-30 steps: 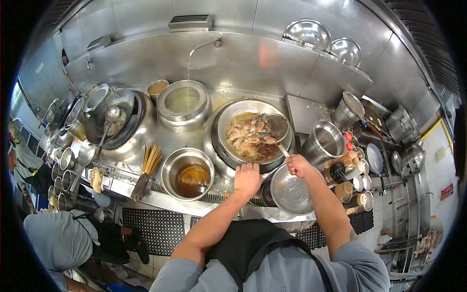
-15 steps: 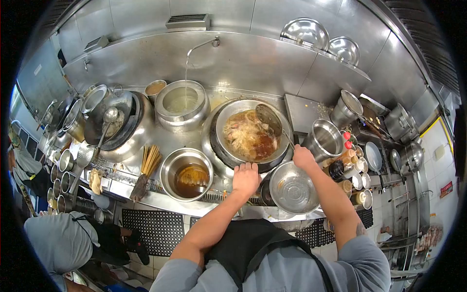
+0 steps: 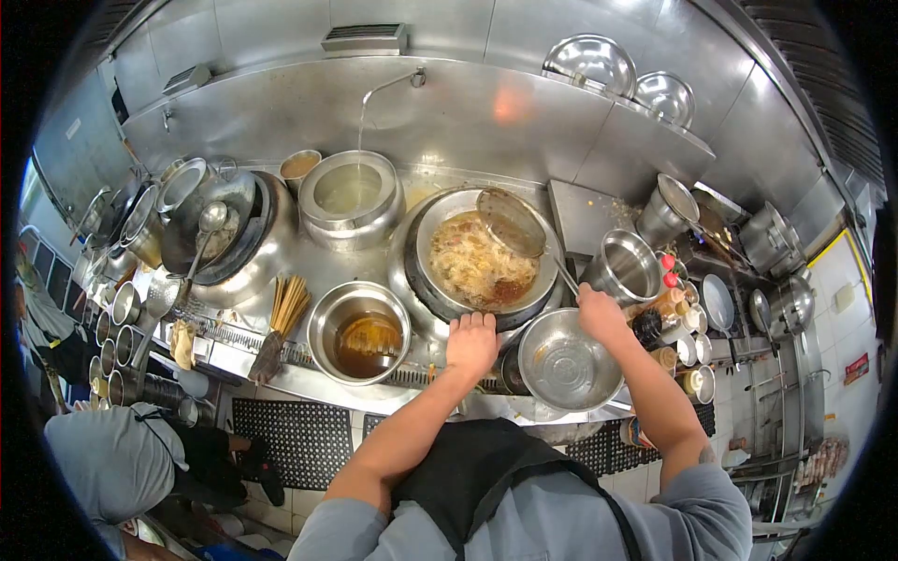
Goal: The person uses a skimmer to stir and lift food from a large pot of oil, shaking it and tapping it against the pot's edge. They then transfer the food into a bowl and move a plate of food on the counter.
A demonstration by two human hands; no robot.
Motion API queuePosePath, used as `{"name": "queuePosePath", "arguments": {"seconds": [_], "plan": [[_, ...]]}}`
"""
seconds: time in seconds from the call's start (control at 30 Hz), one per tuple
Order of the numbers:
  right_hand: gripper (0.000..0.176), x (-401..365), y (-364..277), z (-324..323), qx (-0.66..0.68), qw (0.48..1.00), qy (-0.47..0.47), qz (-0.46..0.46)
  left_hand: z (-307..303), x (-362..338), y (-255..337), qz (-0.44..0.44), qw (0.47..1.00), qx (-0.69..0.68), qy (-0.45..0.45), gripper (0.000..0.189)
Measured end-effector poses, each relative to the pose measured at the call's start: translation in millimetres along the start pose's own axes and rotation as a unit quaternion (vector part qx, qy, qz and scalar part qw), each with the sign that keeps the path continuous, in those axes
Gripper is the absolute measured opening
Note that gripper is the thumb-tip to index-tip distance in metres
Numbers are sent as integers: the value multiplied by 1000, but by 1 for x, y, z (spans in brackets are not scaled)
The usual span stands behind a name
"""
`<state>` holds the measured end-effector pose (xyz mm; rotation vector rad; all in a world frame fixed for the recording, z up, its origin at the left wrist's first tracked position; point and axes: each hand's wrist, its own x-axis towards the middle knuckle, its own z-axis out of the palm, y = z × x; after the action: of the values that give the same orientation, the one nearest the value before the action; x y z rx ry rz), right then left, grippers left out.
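My right hand (image 3: 601, 313) is closed on the handle of a round strainer (image 3: 512, 222). The strainer is tilted over the upper right part of a large wok (image 3: 438, 208) filled with bubbling, foamy oil and pale food pieces (image 3: 472, 257). At the wok's near edge rests my left hand (image 3: 472, 342), its fingers pressed together; whether they grip the rim or something on it is hidden. An empty metal colander-like bowl (image 3: 571, 360) sits just below my right hand. Left of my left hand is a pot of brown liquid (image 3: 323, 341).
Water runs from a tap (image 3: 388, 86) into a metal pot (image 3: 313, 187). Bamboo sticks (image 3: 289, 307) stand at the front left, near another wok (image 3: 182, 245) with a ladle. Bottles and containers (image 3: 687, 327) line the right. A co-worker (image 3: 112, 458) is at lower left.
The strainer has lifted and turned in my right hand, which has moved slightly right and down. Foam covers more of the oil. My left hand stays in place.
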<state>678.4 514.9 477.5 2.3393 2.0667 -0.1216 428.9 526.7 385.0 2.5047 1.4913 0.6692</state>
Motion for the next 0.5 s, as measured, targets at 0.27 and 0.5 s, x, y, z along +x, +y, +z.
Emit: {"name": "queuePosePath", "arguments": {"seconds": [0.27, 0.5], "plan": [[14, -1, -1, 18, 11, 999, 27, 12, -3, -4, 0, 1, 1000, 7, 4, 34], [16, 5, -10, 46, 306, 947, 30, 90, -35, -7, 24, -36, 979, -201, 30, 34]]}}
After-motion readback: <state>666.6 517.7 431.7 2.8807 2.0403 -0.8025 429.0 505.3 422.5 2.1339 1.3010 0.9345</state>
